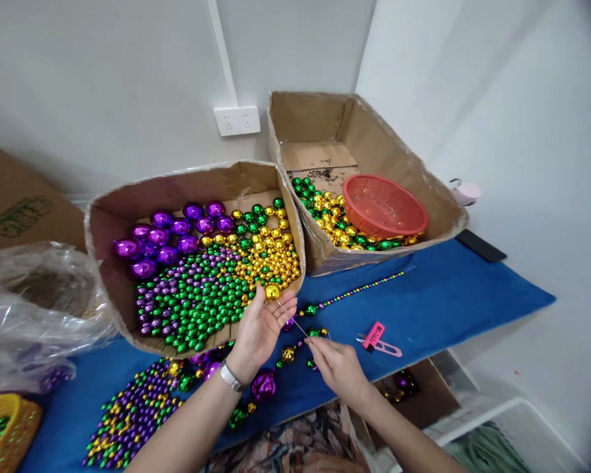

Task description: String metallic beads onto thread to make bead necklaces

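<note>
My left hand (pixel 262 326), palm up with a bracelet at the wrist, holds a large shiny gold bead (pixel 272 292) between thumb and fingers over the front edge of the near carton. A thin, straight needle-like wire (pixel 293 320) runs from that bead down to my right hand (pixel 339 369), whose fingertips pinch its lower end. Whether the wire's tip is inside the bead I cannot tell. Beneath both hands, on the blue cloth (pixel 453 289), lie strung beads in purple, green and gold, among them a big purple bead (pixel 263 385) and a thin bead strand (pixel 362 288).
The near carton (pixel 96 263) holds loose purple, green and gold beads. Behind it, another carton (pixel 398 141) contains beads and a red plastic basket (pixel 387 203). A pink cutter (pixel 379 339) lies at right. Small bead strands (pixel 132 414) and a yellow basket (pixel 24 427) are at left.
</note>
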The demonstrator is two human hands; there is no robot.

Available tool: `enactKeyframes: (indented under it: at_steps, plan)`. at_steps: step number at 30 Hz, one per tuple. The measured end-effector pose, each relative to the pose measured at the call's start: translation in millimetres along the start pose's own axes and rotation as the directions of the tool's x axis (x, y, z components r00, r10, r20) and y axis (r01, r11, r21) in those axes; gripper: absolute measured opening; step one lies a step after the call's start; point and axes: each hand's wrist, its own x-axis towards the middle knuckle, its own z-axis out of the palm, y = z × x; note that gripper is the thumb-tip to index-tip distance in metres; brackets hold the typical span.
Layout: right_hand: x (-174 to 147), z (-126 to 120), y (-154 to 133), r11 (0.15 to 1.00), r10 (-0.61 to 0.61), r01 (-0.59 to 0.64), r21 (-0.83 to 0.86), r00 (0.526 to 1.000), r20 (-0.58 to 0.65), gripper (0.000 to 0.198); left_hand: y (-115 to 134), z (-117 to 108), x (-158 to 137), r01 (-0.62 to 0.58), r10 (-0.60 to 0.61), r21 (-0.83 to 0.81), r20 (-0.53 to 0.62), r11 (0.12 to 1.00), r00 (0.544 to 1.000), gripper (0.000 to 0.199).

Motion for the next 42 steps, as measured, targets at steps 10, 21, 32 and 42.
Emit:
enactKeyframes:
  at_steps: [10, 21, 32, 42]
  plan:
    - [2.2, -7.7, -7.6, 0.994, 0.043, -0.047, 0.101, 0.998, 0.045, 0.031, -18.5, -0.2, -11.7, -0.223, 0.211, 0.175, 0.082, 0.959, 0.974, 0.033]
    - [-0.4, -4.2, -4.3, 0.995, 0.033, -0.036, 0.098, 0.999, 0.032, 0.028, -32.9, -11.6, -20.4, -0.267, 0.217, 0.344, 0.175, 0.9, 0.96, 0.028]
    - [-1.4, -14.3, 4.9, 1.0, 0.015, -0.017, -0.021, 0.995, -0.095, 0.034, 41.4, -30.8, 74.8, -0.453, 0.557, 0.861, 0.265, 0.23, 0.787, 0.022]
    - [-3.8, -13.1, 8.3, 0.999, 0.044, -0.043, 0.011, 0.996, -0.072, 0.03, 55.0, -36.4, 104.5, -0.409, 0.489, 0.891, 0.451, -0.198, 0.747, 0.017]
